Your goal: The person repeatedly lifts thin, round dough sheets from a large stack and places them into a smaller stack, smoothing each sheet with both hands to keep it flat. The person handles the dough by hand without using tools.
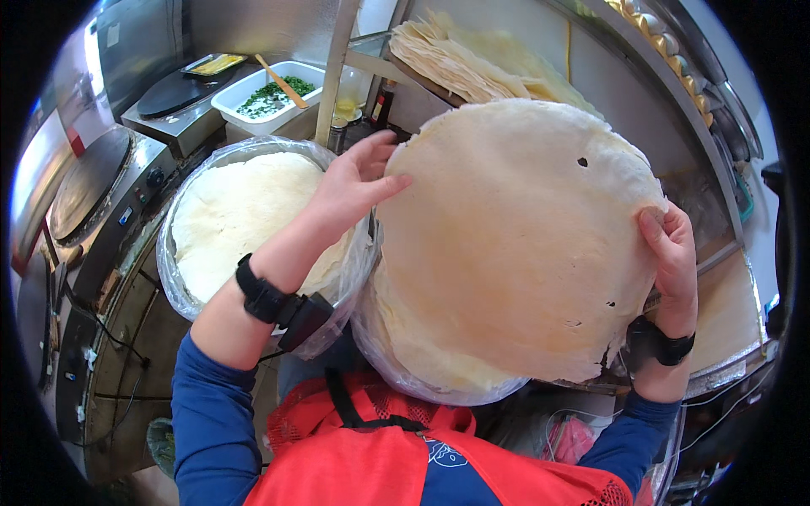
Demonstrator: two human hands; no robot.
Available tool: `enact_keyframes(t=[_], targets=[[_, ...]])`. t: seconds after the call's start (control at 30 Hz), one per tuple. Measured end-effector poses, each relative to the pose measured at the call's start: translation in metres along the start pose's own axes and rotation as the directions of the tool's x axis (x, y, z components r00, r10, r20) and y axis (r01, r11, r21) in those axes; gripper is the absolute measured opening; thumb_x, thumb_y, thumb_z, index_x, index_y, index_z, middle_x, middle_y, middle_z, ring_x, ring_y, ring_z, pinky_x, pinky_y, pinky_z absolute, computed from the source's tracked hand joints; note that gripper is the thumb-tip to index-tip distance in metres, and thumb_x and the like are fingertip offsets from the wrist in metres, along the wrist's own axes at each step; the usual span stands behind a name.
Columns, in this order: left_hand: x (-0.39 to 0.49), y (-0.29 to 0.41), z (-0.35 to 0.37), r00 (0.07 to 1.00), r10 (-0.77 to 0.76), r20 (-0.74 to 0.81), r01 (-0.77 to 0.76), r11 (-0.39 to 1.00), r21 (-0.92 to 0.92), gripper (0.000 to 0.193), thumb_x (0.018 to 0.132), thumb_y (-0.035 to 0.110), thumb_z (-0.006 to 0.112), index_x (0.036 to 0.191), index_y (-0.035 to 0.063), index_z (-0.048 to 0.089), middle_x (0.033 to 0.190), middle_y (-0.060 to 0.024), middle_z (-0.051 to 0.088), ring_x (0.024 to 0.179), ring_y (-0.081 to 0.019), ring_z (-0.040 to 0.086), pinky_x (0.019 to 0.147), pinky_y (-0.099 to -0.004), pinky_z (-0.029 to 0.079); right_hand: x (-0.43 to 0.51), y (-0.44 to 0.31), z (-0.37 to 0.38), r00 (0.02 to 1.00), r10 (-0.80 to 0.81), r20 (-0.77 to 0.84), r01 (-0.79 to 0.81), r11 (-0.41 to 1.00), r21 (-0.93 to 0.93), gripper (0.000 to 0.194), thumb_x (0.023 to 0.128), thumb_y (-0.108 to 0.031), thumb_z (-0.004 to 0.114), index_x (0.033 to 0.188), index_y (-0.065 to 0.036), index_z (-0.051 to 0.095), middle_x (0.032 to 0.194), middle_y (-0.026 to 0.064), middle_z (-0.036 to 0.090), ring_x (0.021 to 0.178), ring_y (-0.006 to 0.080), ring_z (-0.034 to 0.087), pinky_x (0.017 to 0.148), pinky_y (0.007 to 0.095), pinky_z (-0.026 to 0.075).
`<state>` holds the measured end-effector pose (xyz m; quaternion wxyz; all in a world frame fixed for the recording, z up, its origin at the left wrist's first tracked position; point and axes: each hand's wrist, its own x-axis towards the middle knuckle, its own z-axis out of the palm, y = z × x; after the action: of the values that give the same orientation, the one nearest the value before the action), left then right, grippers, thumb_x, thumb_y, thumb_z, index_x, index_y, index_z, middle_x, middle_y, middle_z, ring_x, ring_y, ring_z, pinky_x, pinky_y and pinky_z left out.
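Note:
My right hand pinches the right edge of a large, thin round flatbread sheet, thumb in front. The sheet is raised and tilted towards me, with a few small holes and a torn lower right edge. At its upper left edge is my left hand; the thumb overlaps the rim, and whether the fingers grip behind it is hidden. Below the sheet, more flatbread shows in a plastic-lined round container. Beside it, under my left forearm, a second plastic-lined container holds pale round sheets.
Round griddles stand along the left. A white tub holds chopped greens and a wooden spatula. Thin crisp sheets are stacked on a shelf behind a metal frame post. A dark bottle stands near the post.

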<state>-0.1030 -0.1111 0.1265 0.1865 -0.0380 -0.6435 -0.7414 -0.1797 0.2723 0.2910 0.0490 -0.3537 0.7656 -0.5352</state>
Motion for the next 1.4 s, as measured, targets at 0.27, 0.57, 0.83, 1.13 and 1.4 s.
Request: enact_keyframes(t=[0.27,0.57,0.83,1.13,1.4], targets=[[-0.026,-0.005,0.002,0.997,0.070,0.024,-0.072,0.990,0.122,0.017,0.098,0.015,0.064,0.099,-0.0012,0.069,0.080,0.0053,0.064,0.073,-0.0025,0.053,0.065,-0.0228,0.045,0.013,-0.013,-0.012,0.997,0.059,0.048,-0.045,0.968,-0.246,0.032,0.098,-0.028,0.068,0.113,0.000,0.069,0.101,0.0019,0.072,0.087,0.0070,0.065,0.079,0.0247,0.053],[-0.036,0.017,-0.023,0.959,0.279,-0.053,-0.261,0.939,0.223,0.009,0.096,0.005,0.061,0.091,-0.0005,0.065,0.078,0.0024,0.063,0.075,-0.0049,0.057,0.070,-0.0236,0.048,0.056,-0.015,0.015,0.996,-0.049,0.070,0.069,0.949,-0.307,0.032,0.099,-0.032,0.068,0.109,-0.001,0.069,0.095,-0.0018,0.070,0.084,0.0044,0.061,0.075,0.0226,0.049],[-0.087,0.098,-0.195,0.579,0.803,-0.139,-0.499,0.484,0.718,0.012,0.095,-0.002,0.067,0.105,0.0038,0.068,0.114,-0.0074,0.071,0.111,-0.0145,0.065,0.098,-0.0281,0.050,0.106,0.014,0.178,0.637,-0.771,0.014,0.729,0.597,-0.335,0.015,0.096,-0.002,0.062,0.106,-0.003,0.072,0.100,0.0120,0.075,0.090,0.0209,0.074,0.077,0.0336,0.060],[-0.214,-0.006,-0.233,0.927,0.364,0.094,-0.067,-0.085,0.994,0.009,0.082,0.000,0.069,0.085,0.0048,0.062,0.106,-0.0097,0.073,0.116,-0.0338,0.063,0.101,-0.0446,0.047,0.076,0.154,0.348,0.484,-0.699,0.526,0.868,0.307,-0.390,0.003,0.077,-0.010,0.058,0.079,-0.008,0.058,0.078,0.0058,0.061,0.075,0.0244,0.065,0.067,0.0358,0.054],[-0.216,-0.004,-0.238,0.971,0.237,0.030,-0.037,0.023,0.999,0.005,0.085,0.002,0.066,0.086,0.0025,0.061,0.110,-0.0117,0.071,0.112,-0.0319,0.064,0.098,-0.0430,0.048,0.059,0.171,0.355,0.579,-0.492,0.650,0.816,0.347,-0.463,0.007,0.078,-0.010,0.058,0.084,-0.007,0.059,0.083,0.0067,0.062,0.081,0.0241,0.065,0.070,0.0366,0.054]])
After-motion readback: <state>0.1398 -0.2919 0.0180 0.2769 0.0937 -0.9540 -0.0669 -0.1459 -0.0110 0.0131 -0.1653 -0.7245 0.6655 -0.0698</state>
